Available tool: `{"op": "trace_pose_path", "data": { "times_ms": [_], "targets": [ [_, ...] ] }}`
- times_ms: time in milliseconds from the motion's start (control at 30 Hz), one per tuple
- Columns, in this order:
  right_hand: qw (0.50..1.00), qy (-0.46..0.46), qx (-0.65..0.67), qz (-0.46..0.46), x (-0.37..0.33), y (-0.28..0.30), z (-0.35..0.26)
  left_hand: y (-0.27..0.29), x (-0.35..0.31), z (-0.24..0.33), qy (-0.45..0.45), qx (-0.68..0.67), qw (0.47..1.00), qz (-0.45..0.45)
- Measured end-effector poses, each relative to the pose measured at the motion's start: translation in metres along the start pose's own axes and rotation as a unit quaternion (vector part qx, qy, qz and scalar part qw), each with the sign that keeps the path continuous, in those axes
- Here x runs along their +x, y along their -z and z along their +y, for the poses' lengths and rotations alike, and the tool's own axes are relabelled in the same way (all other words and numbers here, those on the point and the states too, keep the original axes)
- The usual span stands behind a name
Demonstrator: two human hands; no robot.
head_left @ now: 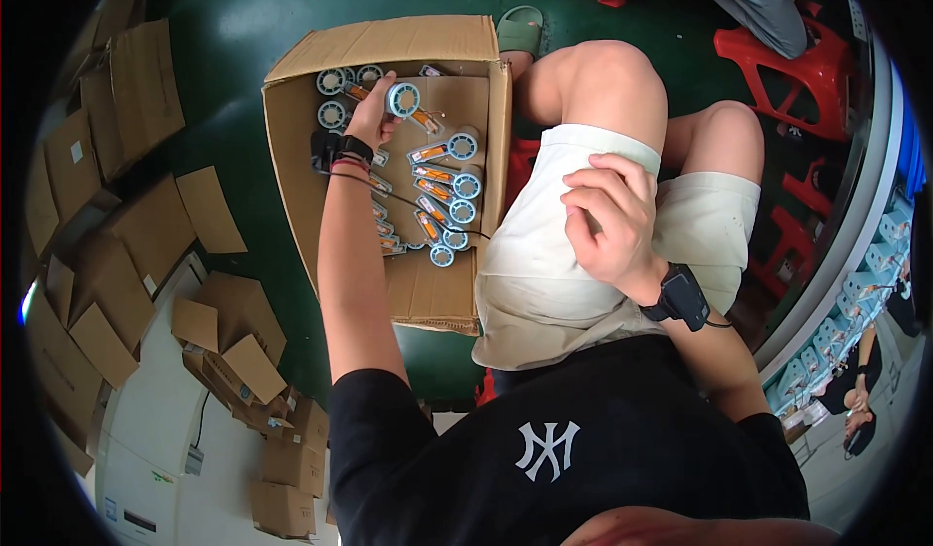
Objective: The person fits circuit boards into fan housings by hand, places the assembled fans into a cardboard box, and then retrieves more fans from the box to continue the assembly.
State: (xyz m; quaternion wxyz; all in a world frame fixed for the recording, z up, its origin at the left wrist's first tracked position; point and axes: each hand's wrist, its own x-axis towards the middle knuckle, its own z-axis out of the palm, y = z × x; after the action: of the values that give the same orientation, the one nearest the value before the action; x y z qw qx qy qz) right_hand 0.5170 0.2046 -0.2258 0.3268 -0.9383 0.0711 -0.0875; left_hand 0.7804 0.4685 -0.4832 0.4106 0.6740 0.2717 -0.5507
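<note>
Pale-blue plastic reel [402,98], round with a hollow centre, sits pinched in the left hand [367,117], fingers curled around its rim, near the upper middle of the frame. Hand closed on the reel; it is lifted clear of the others, just above the back part of the cardboard box [428,298]. Left forearm runs straight up from the lower centre, a dark band on the wrist with a thin cable trailing toward the lap. More reels with orange labels [442,188] lie inside the box, in a loose overlapping row down its middle and a few standing discs in its upper left corner; likely laid flat so they stack without rolling. Box stands open on the dark green floor [224,70], flaps folded out, directly left of the knees, within easy reach of a seated person. Right hand [610,218] rests on the right thigh over light shorts, fingers loosely curled, holding nothing that I can see. Flattened cartons [117,235] heap along the left edge; red plastic stools [777,60] upper right.
</note>
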Motion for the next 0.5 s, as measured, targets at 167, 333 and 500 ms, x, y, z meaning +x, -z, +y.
{"op": "trace_pose_path", "data": {
  "times_ms": [167, 333, 500],
  "targets": [
    [1.000, 0.004, -0.001, -0.006, 0.000, -0.001, -0.002, -0.009, 0.038, -0.010, -0.034, -0.227, 0.944, 0.238],
    [1.000, -0.001, -0.005, -0.007, 0.000, -0.001, -0.001, -0.059, 0.033, -0.003, -0.132, -0.011, 0.838, 0.530],
    [1.000, 0.002, -0.010, -0.008, 0.001, 0.000, -0.003, -0.089, 0.011, -0.031, -0.358, 0.456, 0.673, 0.460]
  ]
}}
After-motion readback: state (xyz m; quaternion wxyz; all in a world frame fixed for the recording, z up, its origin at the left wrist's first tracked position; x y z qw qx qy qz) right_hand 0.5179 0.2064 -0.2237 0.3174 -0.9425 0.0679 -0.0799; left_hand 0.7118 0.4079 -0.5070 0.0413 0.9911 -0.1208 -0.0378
